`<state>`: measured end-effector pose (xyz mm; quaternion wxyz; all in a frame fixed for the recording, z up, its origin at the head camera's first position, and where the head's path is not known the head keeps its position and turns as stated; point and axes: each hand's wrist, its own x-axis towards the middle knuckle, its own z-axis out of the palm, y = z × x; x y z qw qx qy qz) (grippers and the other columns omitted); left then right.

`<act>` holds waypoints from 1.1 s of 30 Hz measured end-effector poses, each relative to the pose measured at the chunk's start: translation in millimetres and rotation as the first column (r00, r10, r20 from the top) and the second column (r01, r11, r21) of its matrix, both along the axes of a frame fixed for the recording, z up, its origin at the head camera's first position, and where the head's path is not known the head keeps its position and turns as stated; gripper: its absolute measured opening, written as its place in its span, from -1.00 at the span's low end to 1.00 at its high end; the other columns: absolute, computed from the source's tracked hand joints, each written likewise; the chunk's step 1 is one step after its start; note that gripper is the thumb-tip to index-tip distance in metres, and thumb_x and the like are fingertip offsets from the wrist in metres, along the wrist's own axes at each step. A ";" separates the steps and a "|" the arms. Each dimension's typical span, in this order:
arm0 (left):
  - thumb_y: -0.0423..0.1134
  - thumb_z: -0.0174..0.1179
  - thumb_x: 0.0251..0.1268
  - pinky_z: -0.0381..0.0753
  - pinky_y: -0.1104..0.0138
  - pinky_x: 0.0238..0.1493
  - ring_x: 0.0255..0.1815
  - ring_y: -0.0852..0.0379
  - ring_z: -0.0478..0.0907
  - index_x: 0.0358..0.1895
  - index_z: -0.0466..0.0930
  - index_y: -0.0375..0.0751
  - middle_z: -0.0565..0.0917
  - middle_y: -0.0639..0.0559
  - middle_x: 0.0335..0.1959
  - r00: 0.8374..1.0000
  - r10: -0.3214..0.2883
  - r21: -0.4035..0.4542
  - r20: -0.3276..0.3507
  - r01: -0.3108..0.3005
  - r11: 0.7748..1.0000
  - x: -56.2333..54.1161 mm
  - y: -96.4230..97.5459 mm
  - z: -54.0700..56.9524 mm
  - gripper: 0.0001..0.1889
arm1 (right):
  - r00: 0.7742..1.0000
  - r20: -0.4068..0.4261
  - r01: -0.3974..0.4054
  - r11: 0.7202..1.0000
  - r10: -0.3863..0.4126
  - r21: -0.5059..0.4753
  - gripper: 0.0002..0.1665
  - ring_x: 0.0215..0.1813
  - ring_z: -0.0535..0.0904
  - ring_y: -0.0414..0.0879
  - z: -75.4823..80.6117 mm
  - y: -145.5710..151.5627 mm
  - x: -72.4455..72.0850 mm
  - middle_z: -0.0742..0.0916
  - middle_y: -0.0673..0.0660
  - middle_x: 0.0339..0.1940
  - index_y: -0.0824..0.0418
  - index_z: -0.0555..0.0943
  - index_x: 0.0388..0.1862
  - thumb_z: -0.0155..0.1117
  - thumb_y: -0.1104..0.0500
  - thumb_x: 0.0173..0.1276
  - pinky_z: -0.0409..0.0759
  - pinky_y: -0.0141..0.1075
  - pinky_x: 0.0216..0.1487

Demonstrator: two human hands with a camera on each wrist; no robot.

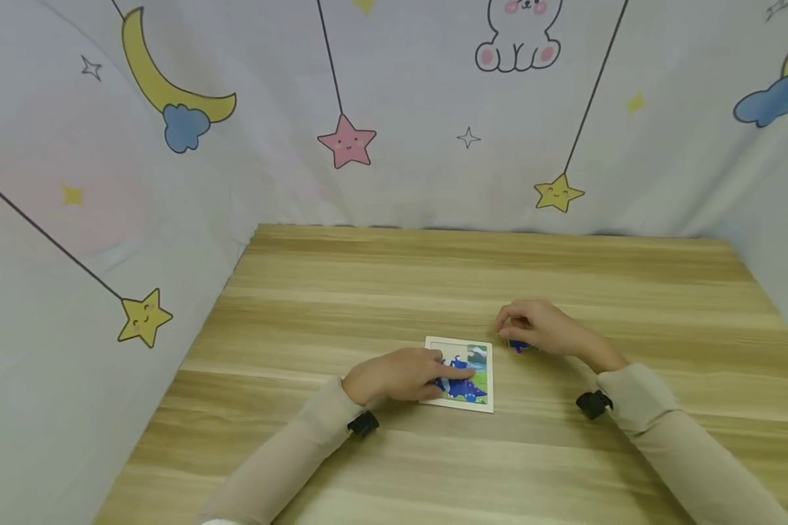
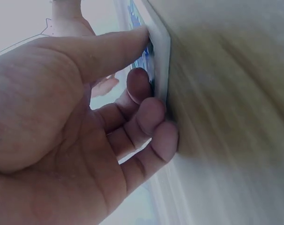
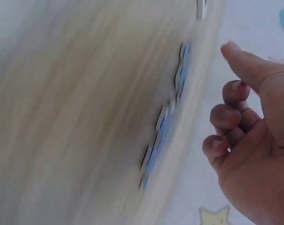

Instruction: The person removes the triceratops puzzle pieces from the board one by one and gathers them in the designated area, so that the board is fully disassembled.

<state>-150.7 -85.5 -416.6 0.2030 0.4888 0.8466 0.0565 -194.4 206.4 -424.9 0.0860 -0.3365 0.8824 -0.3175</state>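
Okay so, looking at a wood-look desk (image 1: 368,292) with a small picture puzzle board (image 1: 457,351) lying flat on it, a bit left of midway between the desk's side edges and well in from the far edge. Has a white rim and a blue cartoon creature (image 1: 462,391) on green, partly covered by the left hand (image 1: 403,373). For that one, a loosely spread grip, with the index finger laid straight across the picture, the thumb over the rim and the other fingers bent in beside it.

Then, from the board a little toward the desk's far right corner, some loose blue pieces (image 3: 166,125), flat on the desk and wavy-edged in the right wrist view. Right above those, the right hand (image 1: 546,327), with a curled grip. Honestly can't tell whether pinching a piece or not.

Also worth noting: black bands (image 1: 594,404) on both wrists, light sleeves (image 1: 282,452), and behind the desk's far edge a pale cloth (image 1: 420,87) with a pink star (image 1: 347,141) and a yellow moon (image 1: 143,69).
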 end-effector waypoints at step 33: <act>-0.16 0.16 0.50 0.29 0.42 -0.40 -0.45 0.21 0.26 0.54 0.23 0.23 0.46 0.08 -0.31 0.998 0.045 -0.028 0.035 -0.044 0.999 -1.6 6.5 4.6 -0.39 | 0.988 0.147 0.048 0.997 -0.039 -0.058 -0.96 -0.38 0.53 -0.18 8.7 18.2 2.7 0.66 -0.02 -0.36 0.17 0.61 -0.20 0.29 0.21 0.46 0.51 -0.33 -0.43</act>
